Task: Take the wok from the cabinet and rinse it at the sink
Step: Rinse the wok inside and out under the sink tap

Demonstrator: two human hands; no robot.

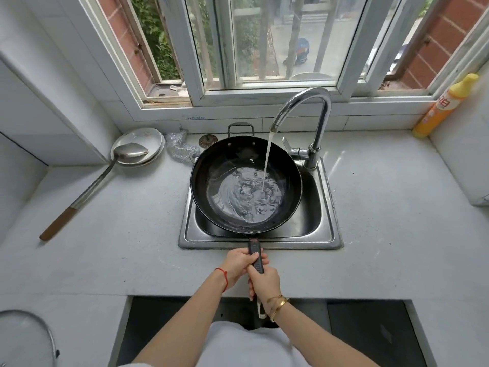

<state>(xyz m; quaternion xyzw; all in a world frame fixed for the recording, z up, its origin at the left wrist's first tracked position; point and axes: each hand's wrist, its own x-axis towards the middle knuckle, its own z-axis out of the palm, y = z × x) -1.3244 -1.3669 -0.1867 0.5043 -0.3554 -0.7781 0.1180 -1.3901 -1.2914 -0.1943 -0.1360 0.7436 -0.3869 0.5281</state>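
**Two hands on one wok handle, tap running**

Both wrapped tight round the long dark handle (256, 256): left hand (239, 263) nearer the pan with a red cord at the wrist, right hand (264, 283) just behind it, closer to the body, gold bangles on that wrist. Handle's looped end poking out below the right wrist.

Out from the grip, black wok (246, 186) held over the steel sink (328, 229), covering most of the basin, its small loop handle on the far rim towards the window. Stream of water (267, 160) falling from the curved tap (312, 112) into the right side of the pan, pooling and swirling across the bottom.

Left of the sink on the pale worktop (132, 234): wire scrubber (180, 147), sink strainer plug (208, 140), white dish (140, 144) with a long metal ladle (92, 186) resting in it, wooden grip pointing near-left. Far right corner: yellow-capped orange bottle (444, 107) leaning against the wall.
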